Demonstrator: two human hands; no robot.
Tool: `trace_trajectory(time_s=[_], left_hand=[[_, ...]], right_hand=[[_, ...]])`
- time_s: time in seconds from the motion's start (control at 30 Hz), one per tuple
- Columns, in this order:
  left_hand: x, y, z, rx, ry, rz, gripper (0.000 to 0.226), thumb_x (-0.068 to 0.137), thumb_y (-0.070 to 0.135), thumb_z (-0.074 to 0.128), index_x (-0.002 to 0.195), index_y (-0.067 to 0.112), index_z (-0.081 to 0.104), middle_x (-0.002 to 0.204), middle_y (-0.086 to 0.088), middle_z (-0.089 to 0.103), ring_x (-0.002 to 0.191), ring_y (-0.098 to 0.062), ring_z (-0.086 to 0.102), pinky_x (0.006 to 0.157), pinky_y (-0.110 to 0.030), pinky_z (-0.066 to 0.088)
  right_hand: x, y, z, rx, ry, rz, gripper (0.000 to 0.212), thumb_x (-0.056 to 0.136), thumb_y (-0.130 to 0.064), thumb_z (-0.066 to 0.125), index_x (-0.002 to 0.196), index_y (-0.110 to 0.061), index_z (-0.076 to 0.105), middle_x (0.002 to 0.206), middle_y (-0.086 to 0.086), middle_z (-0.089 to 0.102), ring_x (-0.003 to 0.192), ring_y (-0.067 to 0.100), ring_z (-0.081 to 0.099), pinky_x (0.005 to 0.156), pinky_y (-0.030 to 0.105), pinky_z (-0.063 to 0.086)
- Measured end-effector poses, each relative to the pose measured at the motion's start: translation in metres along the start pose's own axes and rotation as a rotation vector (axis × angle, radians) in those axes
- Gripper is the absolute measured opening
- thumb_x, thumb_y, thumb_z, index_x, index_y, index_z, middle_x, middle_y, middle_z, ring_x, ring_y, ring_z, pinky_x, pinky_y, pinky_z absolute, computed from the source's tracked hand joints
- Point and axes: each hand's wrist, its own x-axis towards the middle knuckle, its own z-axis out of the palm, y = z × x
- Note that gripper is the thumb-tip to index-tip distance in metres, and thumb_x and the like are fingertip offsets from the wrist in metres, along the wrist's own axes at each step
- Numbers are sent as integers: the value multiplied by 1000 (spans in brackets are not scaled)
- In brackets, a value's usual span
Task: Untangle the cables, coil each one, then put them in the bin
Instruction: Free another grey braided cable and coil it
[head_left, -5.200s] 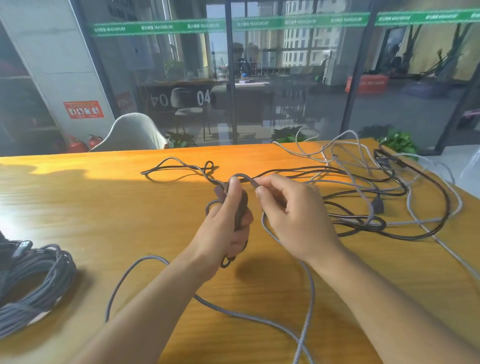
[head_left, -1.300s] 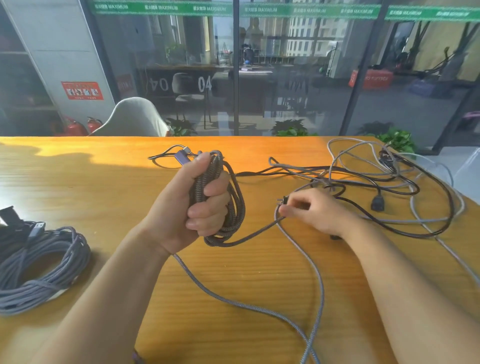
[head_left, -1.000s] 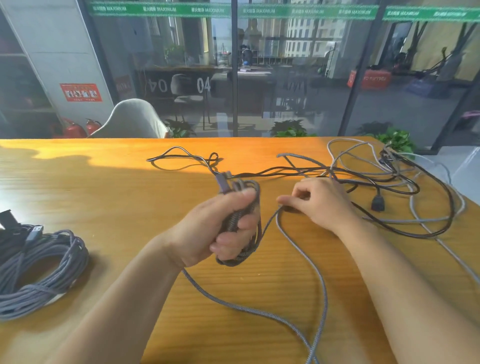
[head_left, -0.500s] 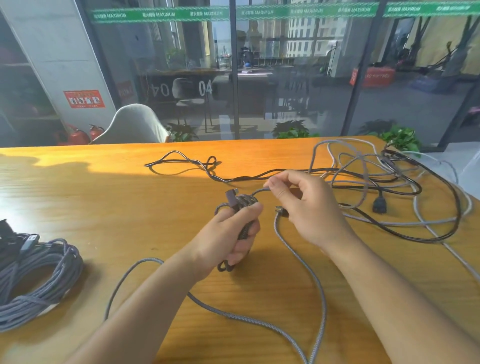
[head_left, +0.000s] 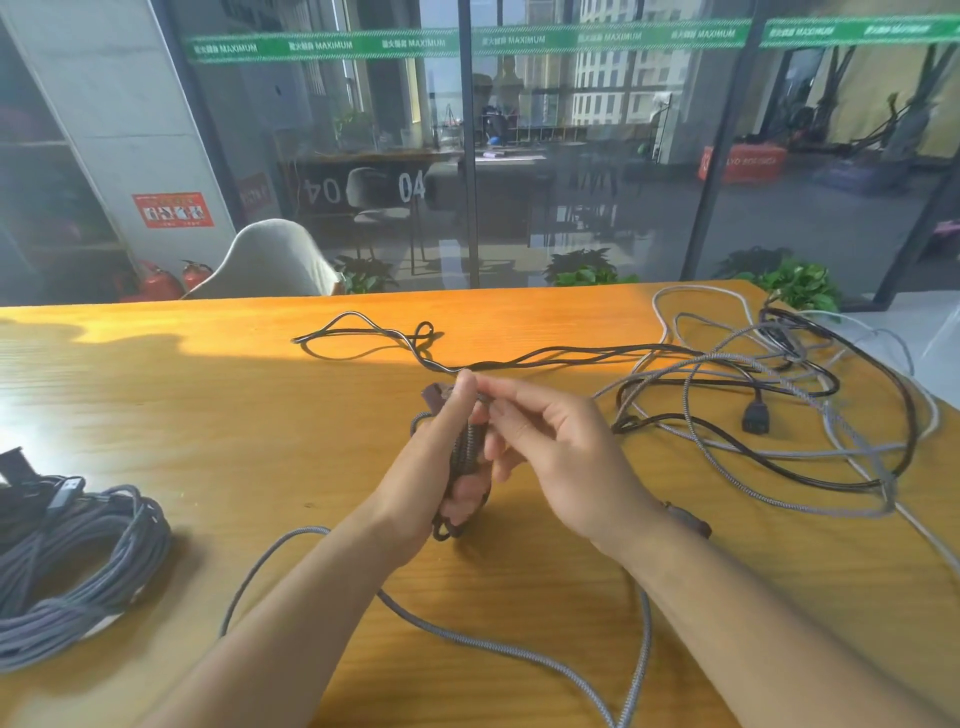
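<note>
Left hand (head_left: 441, 467) is gripping the upright coil (head_left: 464, 452); right hand (head_left: 561, 457), touching the coil's right side, is pinching its top strand; loose cable (head_left: 519, 649) is trailing toward the person.

The grey coil (head_left: 72, 561) runs off the left edge; left of the coil, a dark object (head_left: 15, 467) is cropped, perhaps a bin; the braided cable (head_left: 519, 649) exits the bottom edge.

The table (head_left: 208, 441) is orange-toned wood with visible grain and a smooth, lightly glossy finish. The coiled cable (head_left: 465, 452) and the grey cable bundle (head_left: 78, 561) at near left have a woven cloth-like braid, matt. The black cable (head_left: 519, 361) farther off looks smooth, shiny plastic.
</note>
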Motion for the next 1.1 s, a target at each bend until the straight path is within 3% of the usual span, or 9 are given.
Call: trace_trajectory(time_s=[0.13,0.2,0.4,0.5,0.63,0.77,0.9,0.97,1.1], left_hand=[[2,4,-7,0,187,13,80,89,82,43,64,5,43,57,-8,32,51,-21,23,53,-36,15],[2,7,-17,-104,290,8,71,87,81,50,65,14,45,56,-6,31,51,-20,22,54,-37,14],[4,12,-38,-328,430,64,43,100,55,52,76,20,43,64,-1,25,51,-18,18,42,-26,21],[3,15,-38,-361,386,99,44,98,55,51,75,18,44,65,-4,28,54,-20,23,45,-27,27],[-4,24,-26,-357,253,101,48,104,53,38,75,15,44,61,-11,44,52,-27,45,54,-33,42],[-8,29,-23,-326,130,112,51,104,53,34,71,16,44,53,-4,33,42,-22,31,46,-31,30],[-11,30,-28,-381,10,63,51,103,55,29,68,19,42,47,6,28,36,-13,20,42,-28,23],[-12,32,-28,-352,-49,66,52,104,53,27,67,19,42,45,6,28,35,-12,20,39,-27,24],[-15,37,-35,-334,-202,63,53,104,52,27,67,18,44,43,7,31,32,-10,22,38,-21,29]], right_hand=[[-7,-3,11,44,-79,24,37,110,-8,47,144,-21,56,95,1,75,78,22,72,78,36,60],[-9,-3,15,56,-106,95,27,111,-11,46,137,-16,55,98,6,76,75,24,73,73,35,58],[-16,2,19,-507,-413,74,28,113,-30,41,110,-22,68,93,-8,76,83,7,68,79,26,52],[-17,1,19,-444,-565,119,27,114,-25,41,120,-21,67,91,-6,74,83,7,65,81,20,49],[-13,8,14,-402,-629,137,28,114,-22,40,124,-20,66,93,3,73,90,22,63,88,34,51],[-8,19,9,-518,-678,138,27,113,-34,43,107,-29,69,84,-5,68,85,22,63,83,40,50],[8,32,-12,-719,-590,88,50,101,-63,49,80,-23,69,73,4,66,72,24,60,77,27,44],[16,37,-28,-843,-550,32,58,93,-77,41,78,-27,65,70,-1,64,73,17,58,85,20,39],[30,48,-66,-989,-375,-7,53,93,-77,35,92,-35,66,86,-16,64,89,2,54,105,38,34]])
